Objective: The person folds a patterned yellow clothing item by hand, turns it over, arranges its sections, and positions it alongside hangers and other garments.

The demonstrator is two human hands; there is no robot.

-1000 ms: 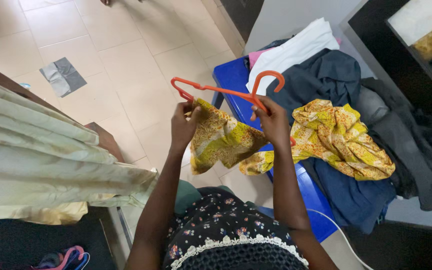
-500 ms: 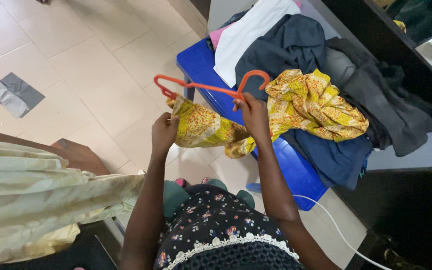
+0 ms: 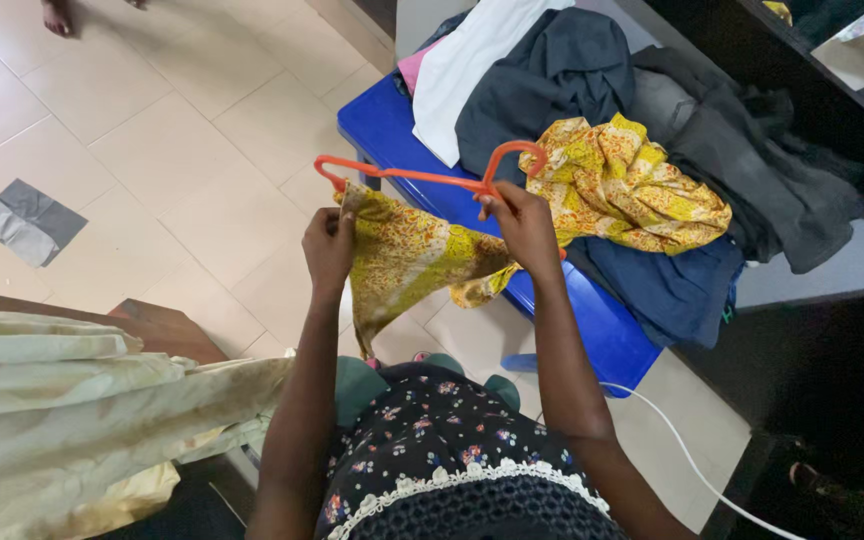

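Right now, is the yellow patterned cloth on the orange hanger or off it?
Partly on: the yellow cloth drapes over the orange hanger near the left hand; the rest trails onto the blue table.

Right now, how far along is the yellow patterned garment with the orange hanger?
Partly on. The left hand grips the yellow patterned garment at the orange hanger's left end, so that side looks fitted. The right hand holds the hanger at its hook; the cloth there bunches and trails onto the blue table. Left: the right shoulder, and the clothes pile.

Blue table (image 3: pixel 382 120) under dark clothes (image 3: pixel 552 80), white cloth (image 3: pixel 472 60); grey patch (image 3: pixel 27 220) on tiled floor (image 3: pixel 182 150).
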